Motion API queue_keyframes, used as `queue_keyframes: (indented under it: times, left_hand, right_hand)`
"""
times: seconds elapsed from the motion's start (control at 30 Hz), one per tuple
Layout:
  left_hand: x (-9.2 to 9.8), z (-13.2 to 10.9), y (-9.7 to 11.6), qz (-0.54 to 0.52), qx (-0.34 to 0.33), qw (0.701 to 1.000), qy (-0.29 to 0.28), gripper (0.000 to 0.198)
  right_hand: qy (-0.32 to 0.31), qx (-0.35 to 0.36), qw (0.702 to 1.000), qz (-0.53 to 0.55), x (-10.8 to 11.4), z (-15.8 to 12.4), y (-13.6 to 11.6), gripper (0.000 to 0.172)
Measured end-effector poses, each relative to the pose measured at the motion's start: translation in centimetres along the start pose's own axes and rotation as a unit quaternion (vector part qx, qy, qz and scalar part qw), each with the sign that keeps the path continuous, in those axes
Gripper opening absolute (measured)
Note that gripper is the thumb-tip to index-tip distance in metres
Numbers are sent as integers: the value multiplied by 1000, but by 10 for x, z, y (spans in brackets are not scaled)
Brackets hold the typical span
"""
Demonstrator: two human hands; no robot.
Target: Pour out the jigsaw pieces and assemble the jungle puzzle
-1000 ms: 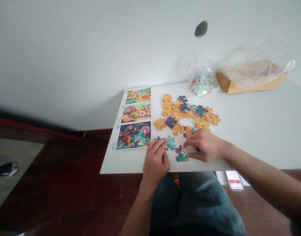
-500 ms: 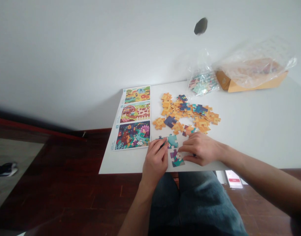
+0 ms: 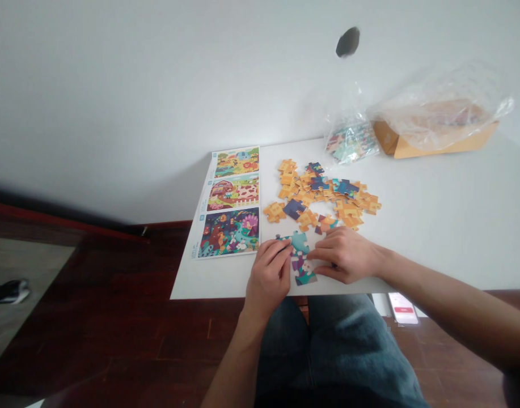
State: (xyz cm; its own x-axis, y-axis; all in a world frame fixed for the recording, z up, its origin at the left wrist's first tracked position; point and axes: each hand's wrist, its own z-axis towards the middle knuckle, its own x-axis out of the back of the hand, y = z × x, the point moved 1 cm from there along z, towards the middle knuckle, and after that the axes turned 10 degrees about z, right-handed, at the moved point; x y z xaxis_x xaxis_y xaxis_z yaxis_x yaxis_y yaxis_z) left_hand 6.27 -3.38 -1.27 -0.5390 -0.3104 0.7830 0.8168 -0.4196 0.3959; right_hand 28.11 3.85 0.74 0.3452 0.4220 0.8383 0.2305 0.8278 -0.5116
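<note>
Near the table's front edge, my left hand (image 3: 270, 275) has its fingers bunched and pressed on a few teal puzzle pieces (image 3: 300, 242), partly covering them. Just below these lies a purple and green puzzle piece (image 3: 304, 274) with a white animal on it. My right hand (image 3: 339, 255) grips that piece at its right side, fingers curled and thumb low. The piece's top edge meets the teal pieces; whether they interlock I cannot tell. An orange and purple piece (image 3: 325, 224) lies just beyond my right fingers.
Loose puzzle pieces (image 3: 349, 211), mostly orange backs up, are heaped beyond my hands. A picture sheet (image 3: 232, 231) lies at left. By the wall are a clear bag of pieces (image 3: 351, 141) and an orange box (image 3: 447, 148) under clear plastic. A phone (image 3: 403, 309) is below the table edge.
My right hand has shifted the purple and green piece slightly up and left, against the teal pieces. My left hand has stayed nearly in place.
</note>
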Motion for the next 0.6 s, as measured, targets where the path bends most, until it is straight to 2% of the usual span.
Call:
queue_keyframes:
  times: [0.3, 0.37, 0.47, 0.5, 0.6]
  left_hand:
    - [-1, 0, 0, -3, 7, 1000, 4, 36]
    - [0, -1, 0, -3, 6, 1000, 1, 38]
    - [1, -1, 1, 4, 6, 1000, -12, 39]
    - [2, -2, 1, 9, 6, 1000, -17, 39]
    - [3, -2, 2, 20, 8, 999, -25, 40]
  right_hand:
    - [-4, -22, 1000, 17, 3, -2, -1, 25]
    - [-6, -38, 999, 20, 5, -2, -5, 33]
    - [-24, -66, 997, 14, 7, 0, -12, 57]
    - [-31, -76, 997, 9, 8, 2, -14, 59]
    - [-37, -105, 994, 0, 8, 5, -17, 47]
